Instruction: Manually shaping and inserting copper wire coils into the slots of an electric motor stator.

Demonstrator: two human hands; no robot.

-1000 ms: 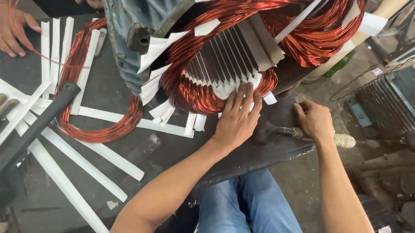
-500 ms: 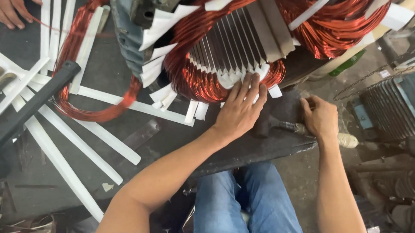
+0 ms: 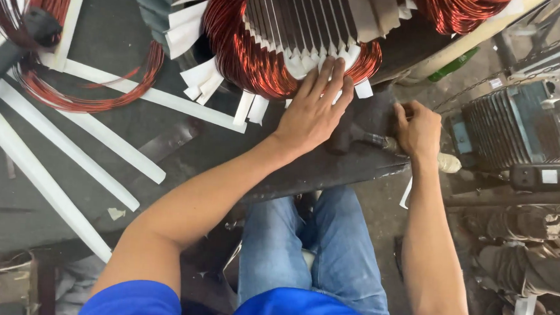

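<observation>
Left hand (image 3: 313,112) now flat, fingers spread on copper winding (image 3: 259,62); right hand (image 3: 418,127) clamped on mallet (image 3: 362,139) (unmoved on the desk (image 3: 167,140)), pressing continues.

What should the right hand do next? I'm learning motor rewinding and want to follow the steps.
Probably lift the mallet and tap the copper coil. The right hand grips the mallet's handle while its head lies on the dark bench, and the left hand presses flat on the winding's edge beside the white insulation slips.
</observation>
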